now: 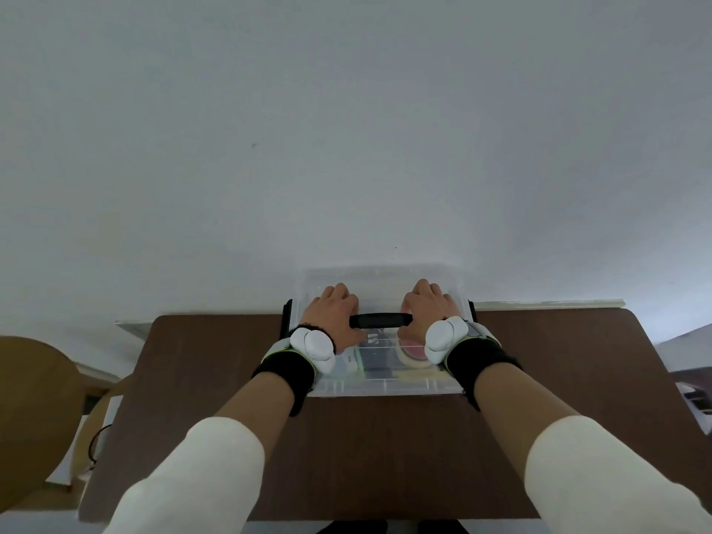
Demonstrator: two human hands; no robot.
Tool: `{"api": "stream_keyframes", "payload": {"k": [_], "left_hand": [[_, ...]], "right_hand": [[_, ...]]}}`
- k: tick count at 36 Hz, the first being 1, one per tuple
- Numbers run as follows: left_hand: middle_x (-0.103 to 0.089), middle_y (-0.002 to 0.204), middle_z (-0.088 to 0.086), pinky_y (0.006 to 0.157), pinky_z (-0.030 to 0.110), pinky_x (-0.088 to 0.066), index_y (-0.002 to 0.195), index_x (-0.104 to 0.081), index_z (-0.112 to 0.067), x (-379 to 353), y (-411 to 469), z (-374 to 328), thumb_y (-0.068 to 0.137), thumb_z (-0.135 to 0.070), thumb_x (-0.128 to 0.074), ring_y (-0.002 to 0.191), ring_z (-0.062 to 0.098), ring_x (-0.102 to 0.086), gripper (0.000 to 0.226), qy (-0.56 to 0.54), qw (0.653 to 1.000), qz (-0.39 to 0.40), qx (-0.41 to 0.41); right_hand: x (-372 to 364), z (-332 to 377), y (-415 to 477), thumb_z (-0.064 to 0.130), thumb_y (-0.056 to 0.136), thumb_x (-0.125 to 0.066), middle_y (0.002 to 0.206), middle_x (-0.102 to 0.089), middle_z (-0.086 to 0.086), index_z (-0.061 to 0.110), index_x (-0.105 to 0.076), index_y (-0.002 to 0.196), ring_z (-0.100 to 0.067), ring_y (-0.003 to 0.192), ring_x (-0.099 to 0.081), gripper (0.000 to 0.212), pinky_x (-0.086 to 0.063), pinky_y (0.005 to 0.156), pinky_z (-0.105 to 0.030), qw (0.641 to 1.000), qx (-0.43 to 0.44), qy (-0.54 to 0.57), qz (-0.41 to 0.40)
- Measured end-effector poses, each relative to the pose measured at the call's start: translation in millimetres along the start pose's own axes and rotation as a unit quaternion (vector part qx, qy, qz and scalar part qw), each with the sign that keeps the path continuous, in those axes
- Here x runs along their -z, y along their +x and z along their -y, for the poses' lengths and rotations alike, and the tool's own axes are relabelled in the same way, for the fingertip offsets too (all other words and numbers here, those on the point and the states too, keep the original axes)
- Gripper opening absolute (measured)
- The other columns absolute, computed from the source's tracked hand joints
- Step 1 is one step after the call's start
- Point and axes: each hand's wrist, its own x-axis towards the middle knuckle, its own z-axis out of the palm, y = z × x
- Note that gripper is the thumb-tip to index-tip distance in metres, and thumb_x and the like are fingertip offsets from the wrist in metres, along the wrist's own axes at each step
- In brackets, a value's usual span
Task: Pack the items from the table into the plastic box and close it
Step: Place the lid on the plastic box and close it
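Note:
A clear plastic box (385, 385) stands at the far edge of the brown table (377, 449), its transparent lid on top. My left hand (333, 308) and my right hand (425, 304) rest flat on the lid, one on each side of the black carry handle (379, 320). Fingers point away from me and lie fairly straight. Through the lid I see packed items: a roll of tape (410, 356), a greenish item (356, 364) and dark objects. Black latches (287, 317) sit at the box's left and right ends.
A white wall rises right behind the table. A wooden chair (34, 410) stands to the left with papers and a cord beside it. Some objects lie off the table's right edge (697, 402). Both wrists carry black bands with white devices.

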Motion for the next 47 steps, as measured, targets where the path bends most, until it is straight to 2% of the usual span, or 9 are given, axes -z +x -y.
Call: {"api": "stream_keyframes", "payload": {"k": [9,17,23,27,32,35,41,44,47], "left_hand": [[-0.049,0.108,0.000,0.083,0.035,-0.047,0.097,-0.059,-0.015,-4,6,5,0.076,-0.033,-0.061,0.101,0.021,-0.047,0.027,0.007,1.000,0.003,-0.015],[-0.049,0.106,-0.003,0.073,0.030,-0.043,0.094,-0.059,-0.016,-9,6,8,0.075,-0.033,-0.061,0.098,0.019,-0.046,0.025,0.001,1.000,-0.018,-0.020],[-0.050,0.108,-0.001,0.077,0.033,-0.046,0.096,-0.059,-0.016,-10,5,9,0.076,-0.035,-0.061,0.100,0.021,-0.046,0.028,-0.007,1.000,-0.017,-0.020],[-0.049,0.117,0.000,0.086,0.036,-0.045,0.109,-0.056,-0.017,-9,2,10,0.078,-0.037,-0.061,0.109,0.022,-0.045,0.037,-0.022,0.999,-0.005,-0.025],[-0.049,0.127,-0.001,0.094,0.035,-0.043,0.127,-0.051,-0.021,-4,-3,19,0.085,-0.033,-0.059,0.121,0.019,-0.043,0.045,-0.119,0.993,0.001,-0.003],[-0.050,0.129,-0.002,0.095,0.034,-0.042,0.127,-0.052,-0.023,2,-3,31,0.087,-0.033,-0.058,0.123,0.018,-0.043,0.042,-0.143,0.989,-0.044,0.015],[-0.048,0.130,0.003,0.095,0.038,-0.043,0.125,-0.053,-0.016,6,-8,58,0.090,-0.036,-0.059,0.123,0.024,-0.041,0.041,-0.123,0.983,-0.122,0.064],[-0.041,0.137,0.009,0.101,0.041,-0.040,0.132,-0.045,-0.008,1,-11,72,0.089,-0.038,-0.061,0.128,0.030,-0.037,0.055,-0.116,0.981,-0.111,0.107],[-0.027,0.151,0.015,0.112,0.045,-0.030,0.145,-0.028,-0.005,-6,-16,77,0.090,-0.048,-0.055,0.138,0.035,-0.026,0.075,-0.129,0.973,-0.068,0.178]], "right_hand": [[0,-2,5,0.032,0.080,-0.066,0.124,-0.044,-0.004,0.017,-0.059,0.115,-0.025,0.114,-0.044,0.038,-0.046,0.091,-0.035,0.999,-0.002,0.017,0.027],[-11,-1,3,0.028,0.077,-0.066,0.122,-0.045,-0.004,0.016,-0.058,0.112,-0.025,0.111,-0.044,0.038,-0.046,0.087,-0.034,0.999,-0.007,0.031,0.001],[-18,-4,-1,0.037,0.073,-0.066,0.124,-0.044,-0.002,0.019,-0.058,0.111,-0.025,0.114,-0.043,0.043,-0.044,0.087,-0.033,0.998,-0.008,0.058,-0.010],[-19,-3,-5,0.043,0.079,-0.062,0.126,-0.044,-0.003,0.017,-0.058,0.112,-0.025,0.117,-0.043,0.043,-0.044,0.093,-0.036,0.996,-0.012,0.081,-0.019],[-15,-10,-13,0.035,0.087,-0.055,0.131,-0.052,0.000,0.018,-0.059,0.119,-0.021,0.123,-0.044,0.036,-0.040,0.096,-0.034,0.990,-0.017,0.129,-0.051],[-8,-23,-17,0.031,0.089,-0.054,0.131,-0.054,0.000,0.018,-0.058,0.121,-0.022,0.125,-0.043,0.036,-0.037,0.098,-0.036,0.989,-0.019,0.118,-0.085],[-4,-57,-22,0.037,0.092,-0.055,0.142,-0.044,-0.009,0.013,-0.044,0.138,-0.031,0.131,-0.038,0.053,-0.037,0.105,-0.043,0.977,-0.112,0.132,-0.121],[-10,-66,-22,0.042,0.093,-0.053,0.149,-0.033,-0.013,0.010,-0.033,0.146,-0.035,0.136,-0.032,0.064,-0.034,0.108,-0.046,0.964,-0.187,0.165,-0.095],[-15,-70,-20,0.046,0.095,-0.048,0.153,-0.027,-0.017,0.009,-0.025,0.148,-0.037,0.139,-0.028,0.069,-0.029,0.109,-0.048,0.942,-0.250,0.212,-0.063]]}}
